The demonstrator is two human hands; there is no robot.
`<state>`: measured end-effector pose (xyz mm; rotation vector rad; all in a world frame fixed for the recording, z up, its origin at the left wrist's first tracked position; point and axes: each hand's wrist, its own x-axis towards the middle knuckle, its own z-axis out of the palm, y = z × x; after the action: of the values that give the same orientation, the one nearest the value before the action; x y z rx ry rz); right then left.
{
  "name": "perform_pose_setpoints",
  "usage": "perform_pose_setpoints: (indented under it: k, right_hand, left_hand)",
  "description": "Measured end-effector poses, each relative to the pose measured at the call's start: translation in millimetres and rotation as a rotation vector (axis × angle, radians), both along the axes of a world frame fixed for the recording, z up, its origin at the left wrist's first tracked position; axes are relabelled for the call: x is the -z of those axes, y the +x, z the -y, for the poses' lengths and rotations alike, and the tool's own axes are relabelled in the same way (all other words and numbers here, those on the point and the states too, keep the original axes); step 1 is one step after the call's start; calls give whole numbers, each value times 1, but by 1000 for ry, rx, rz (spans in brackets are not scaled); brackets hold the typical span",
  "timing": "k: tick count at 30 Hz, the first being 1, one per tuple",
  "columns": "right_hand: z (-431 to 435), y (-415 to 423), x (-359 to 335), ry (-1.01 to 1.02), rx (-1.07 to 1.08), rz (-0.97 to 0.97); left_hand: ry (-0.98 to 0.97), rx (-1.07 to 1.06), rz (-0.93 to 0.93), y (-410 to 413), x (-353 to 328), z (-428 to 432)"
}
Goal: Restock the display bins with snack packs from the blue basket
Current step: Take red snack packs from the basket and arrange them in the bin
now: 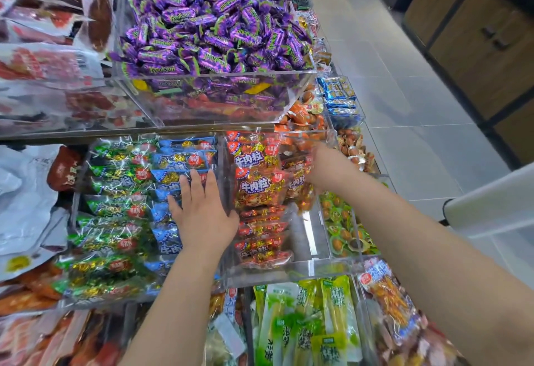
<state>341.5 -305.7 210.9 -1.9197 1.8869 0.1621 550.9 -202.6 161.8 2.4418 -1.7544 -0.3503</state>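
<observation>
The left hand (202, 212) is lying flat, fingers straight, on the blue snack packs (170, 160), with green snack packs (115, 212) sitting to their left. The right hand (326, 169) is reaching among the red snack packs (257, 186) in the right compartment, and blur is hiding its fingers. Purple candies (208, 19) are filling the far bin.

Left forearm (179, 293) and right forearm (419, 244) extend from near to far: the left hand (202, 215) lies palm down, fingers straight and slightly spread, while the right hand (328, 167), farther and to the right, is blurred, its fingers indistinct.
</observation>
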Motion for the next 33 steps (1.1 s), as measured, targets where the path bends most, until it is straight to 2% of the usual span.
perform_pose_setpoints:
  k: [2,3,5,6,9,11,13,14,16,17,23,28,30,33]
  right_hand:
    - [3,-6,-17,99,173,307]
    - [3,-8,-26,186,259,455]
    - [-1,-8,-41,336,399,735]
    - [-2,-7,-45,385,442,836]
    - [-9,-7,-54,560,464,984]
    - [-12,-13,-56,671,434,1087]
    - [-18,-17,-56,657,371,1142]
    - [-21,-19,-54,563,298,1092]
    - [-33,-19,-49,312,107,855]
    - [-38,-19,-44,230,37,794]
    - [-51,-17,-27,149,62,909]
    - [-42,-28,-30,447,137,1134]
    - [-42,-33,-30,586,123,1135]
    - [-44,-31,-24,672,67,1025]
  left_hand:
    - [-80,89,-113,-2,-7,-3]
    - [-117,172,-234,-6,-12,-5]
    - [-110,292,-583,-18,-26,-10]
    - [-106,280,-744,-25,-32,-13]
    - [-263,174,-1042,-35,-37,-13]
    - [-271,138,-1171,-32,-40,-10]
    - [-235,51,-1316,-29,-43,-8]
    - [-219,-22,-1424,-28,-45,-8]
    - [-206,-160,-1618,-27,-47,-8]
    - [-206,-200,-1662,-27,-49,-8]
    - [-65,-215,-1667,-29,-53,-10]
    - [140,-121,-1721,-23,-49,-17]
    - [229,-51,-1578,-17,-48,-19]
    - [270,97,-1188,-10,-50,-18]
